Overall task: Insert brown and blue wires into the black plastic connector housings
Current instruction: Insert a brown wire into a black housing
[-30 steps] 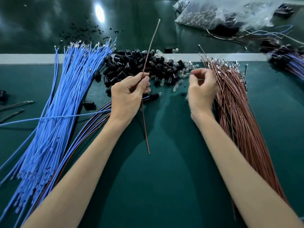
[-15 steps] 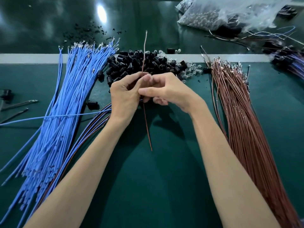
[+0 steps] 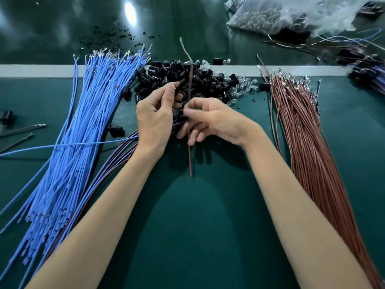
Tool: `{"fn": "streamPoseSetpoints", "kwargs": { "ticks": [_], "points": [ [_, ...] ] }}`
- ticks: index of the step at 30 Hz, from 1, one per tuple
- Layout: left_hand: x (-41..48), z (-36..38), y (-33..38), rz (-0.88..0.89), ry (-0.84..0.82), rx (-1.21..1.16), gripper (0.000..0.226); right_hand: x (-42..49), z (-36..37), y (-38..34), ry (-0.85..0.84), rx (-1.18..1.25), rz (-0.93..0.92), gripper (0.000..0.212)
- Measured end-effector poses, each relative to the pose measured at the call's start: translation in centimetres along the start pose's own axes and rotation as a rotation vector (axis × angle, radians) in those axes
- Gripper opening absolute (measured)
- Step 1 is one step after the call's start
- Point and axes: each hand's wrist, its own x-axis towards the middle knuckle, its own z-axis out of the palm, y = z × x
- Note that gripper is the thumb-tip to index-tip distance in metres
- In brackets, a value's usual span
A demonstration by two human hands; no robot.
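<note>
Green matting covers the desk (image 3: 208, 226). A single brown wire (image 3: 190, 161) is held nearly upright between the hands, with its lower end over the matting and its terminal end raised above the heap of loose black housings (image 3: 200, 80). This wire is pinched by the thumb and forefinger of the right hand (image 3: 214, 122); the remaining fingers are loosely spread below.

The left hand (image 3: 155, 122) is curled round a black connector housing (image 3: 178, 115), which is partly hidden and blurred. Whether the wire is seated in it cannot be told. Blue and brown leads (image 3: 116, 153) trail from this grip towards the lower left.

The bundle of blue wires (image 3: 68, 142) is laid on the left and the bundle of brown wires (image 3: 302, 147) on the right, with the heap between their far ends. Clear bulbs (image 3: 243, 85) are scattered beside the heap. A plastic bag (image 3: 281, 15) lies at the far right.
</note>
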Motion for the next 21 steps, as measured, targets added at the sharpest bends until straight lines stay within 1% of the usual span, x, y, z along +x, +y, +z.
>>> {"fn": "streamPoseSetpoints", "kwargs": {
  "ticks": [2,5,7,8,9,10,11,12,14,15,18,21],
  "points": [
    [0.1,0.0,-0.1,0.001,-0.019,0.023,0.018,-0.7,-1.2,0.3,0.031,0.165,-0.056,0.014],
    [-0.1,0.1,-0.1,0.025,-0.098,0.047,0.019,-1.5,-2.6,0.7,0.092,0.403,-0.198,0.006],
    [-0.3,0.0,-0.1,0.054,-0.151,0.090,0.019,-1.7,-2.8,0.8,0.105,0.518,-0.263,0.034],
    [-0.3,-0.1,-0.2,0.071,-0.174,0.114,0.019,-1.8,-2.9,0.9,0.108,0.539,-0.288,0.040],
    [-0.3,-0.2,-0.2,0.085,-0.194,0.134,0.020,-1.8,-2.7,1.0,0.112,0.526,-0.313,0.036],
    [-0.3,-0.3,-0.2,0.096,-0.210,0.151,0.021,-1.8,-2.5,1.0,0.133,0.495,-0.332,0.024],
    [-0.3,-0.3,-0.2,0.100,-0.221,0.161,0.021,-1.6,-2.3,1.0,0.181,0.448,-0.332,0.012],
    [-0.3,-0.3,-0.3,0.099,-0.225,0.166,0.020,-1.4,-2.1,1.0,0.251,0.400,-0.323,0.005],
    [-0.3,-0.2,-0.3,0.098,-0.222,0.172,0.020,-1.1,-1.8,1.1,0.411,0.328,-0.331,0.015],
    [-0.3,-0.2,-0.3,0.100,-0.220,0.177,0.021,-1.0,-1.7,1.2,0.450,0.326,-0.353,0.015],
    [-0.4,-0.1,-0.1,0.108,-0.240,0.181,0.025,-1.0,-1.6,1.5,0.465,0.336,-0.462,0.013],
    [-0.5,-0.2,0.2,0.207,-0.285,0.295,0.030,-1.0,-1.5,1.7,0.544,0.260,-0.546,0.012]
  ]
}}
